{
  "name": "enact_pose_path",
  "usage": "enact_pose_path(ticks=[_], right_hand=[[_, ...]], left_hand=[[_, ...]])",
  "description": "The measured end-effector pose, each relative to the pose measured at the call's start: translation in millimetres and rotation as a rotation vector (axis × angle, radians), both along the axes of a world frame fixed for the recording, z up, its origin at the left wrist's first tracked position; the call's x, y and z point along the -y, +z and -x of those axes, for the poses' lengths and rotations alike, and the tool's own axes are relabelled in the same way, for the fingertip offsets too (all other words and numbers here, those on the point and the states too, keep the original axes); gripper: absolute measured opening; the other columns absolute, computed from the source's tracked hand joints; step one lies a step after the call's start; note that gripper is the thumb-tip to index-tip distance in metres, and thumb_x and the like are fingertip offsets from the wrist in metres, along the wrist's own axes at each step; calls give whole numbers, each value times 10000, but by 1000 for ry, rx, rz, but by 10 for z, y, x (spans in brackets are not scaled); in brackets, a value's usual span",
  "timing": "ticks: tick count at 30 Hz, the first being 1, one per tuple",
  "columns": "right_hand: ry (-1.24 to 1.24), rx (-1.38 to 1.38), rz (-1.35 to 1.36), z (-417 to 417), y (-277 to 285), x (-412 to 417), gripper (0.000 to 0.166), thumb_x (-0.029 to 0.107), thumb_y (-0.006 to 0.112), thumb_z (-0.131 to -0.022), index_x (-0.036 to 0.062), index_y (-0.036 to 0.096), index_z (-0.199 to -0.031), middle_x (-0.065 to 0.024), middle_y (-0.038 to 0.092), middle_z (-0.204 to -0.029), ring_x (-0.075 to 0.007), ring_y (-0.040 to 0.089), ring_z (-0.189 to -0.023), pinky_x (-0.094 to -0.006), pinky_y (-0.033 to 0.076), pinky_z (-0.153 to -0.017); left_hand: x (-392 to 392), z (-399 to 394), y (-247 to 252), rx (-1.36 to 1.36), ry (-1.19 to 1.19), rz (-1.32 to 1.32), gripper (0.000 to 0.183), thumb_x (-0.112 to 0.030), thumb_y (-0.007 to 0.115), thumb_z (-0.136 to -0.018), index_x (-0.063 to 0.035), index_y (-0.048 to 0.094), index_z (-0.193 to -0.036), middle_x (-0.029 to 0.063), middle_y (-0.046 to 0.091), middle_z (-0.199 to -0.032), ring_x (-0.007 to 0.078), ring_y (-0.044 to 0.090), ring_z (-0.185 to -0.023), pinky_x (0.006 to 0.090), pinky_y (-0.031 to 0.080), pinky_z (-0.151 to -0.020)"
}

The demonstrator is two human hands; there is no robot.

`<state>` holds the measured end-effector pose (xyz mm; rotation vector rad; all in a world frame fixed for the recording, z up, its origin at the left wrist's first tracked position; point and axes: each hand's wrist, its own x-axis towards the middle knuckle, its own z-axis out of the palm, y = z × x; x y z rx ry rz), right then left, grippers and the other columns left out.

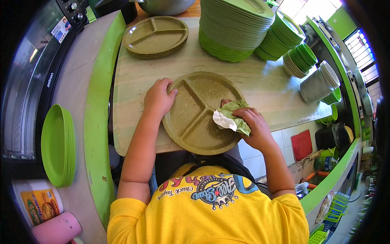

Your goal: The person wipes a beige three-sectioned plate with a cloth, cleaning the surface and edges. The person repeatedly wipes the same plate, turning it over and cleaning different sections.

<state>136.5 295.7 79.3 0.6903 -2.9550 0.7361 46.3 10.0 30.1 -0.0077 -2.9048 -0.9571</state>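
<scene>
A round olive-green speckled plate with three compartments (192, 100) lies before me, its near rim reaching past the table's front edge. My left hand (160, 97) grips the plate's left rim, thumb on top and the other fingers partly hidden around the edge. On the right side, my right hand (253, 126) presses a crumpled green and white cloth (233, 114) against the plate's surface. Part of the cloth is covered by the fingers. Farther back on the table (137, 79) sits a stack of matching divided plates (157, 36).
Tall plate stacks stand at the back, one in a green woven basket (225, 47), another of green plates (280, 35). Stacked bowls (300, 59) and a leaning white stack (320, 82) line the right. Green oval plates (58, 146) rest on the left ledge beside an oven (27, 76).
</scene>
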Motion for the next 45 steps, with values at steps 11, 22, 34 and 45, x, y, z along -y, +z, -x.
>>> enact_pose_path(ticks=[11,22,34,45], right_hand=[[-75,-434,343,70,-636,112,466,110,676,-645,58,539,-1088,-134,571,-1139,-379,493,-1110,-437,400,-944],[11,-411,473,18,-733,64,434,137,719,-744,30,505,-1106,-221,481,-1242,-388,468,-1184,-465,390,-981],[-619,-78,1458,32,-874,-143,569,270,505,-928,10,271,-1377,-112,377,-1363,-253,398,-1233,-390,305,-1050],[-520,-600,1478,288,-105,-929,566,189,568,-877,-19,317,-1340,-121,420,-1330,-246,451,-1194,-384,384,-999]], left_hand=[[147,200,-1,-69,28,-62,276,-157,709,-722,-65,605,-961,82,550,-782,216,538,-693,337,454,-644],[490,212,55,58,136,-108,314,-177,736,-704,-58,619,-970,98,602,-792,225,576,-714,336,469,-662],[691,4,386,91,-45,-807,145,-62,555,-850,-20,503,-978,-9,551,-813,73,491,-741,224,411,-694],[-662,-137,1189,-318,-172,-870,355,-62,602,-845,0,546,-1190,62,641,-961,126,569,-832,252,461,-780]])
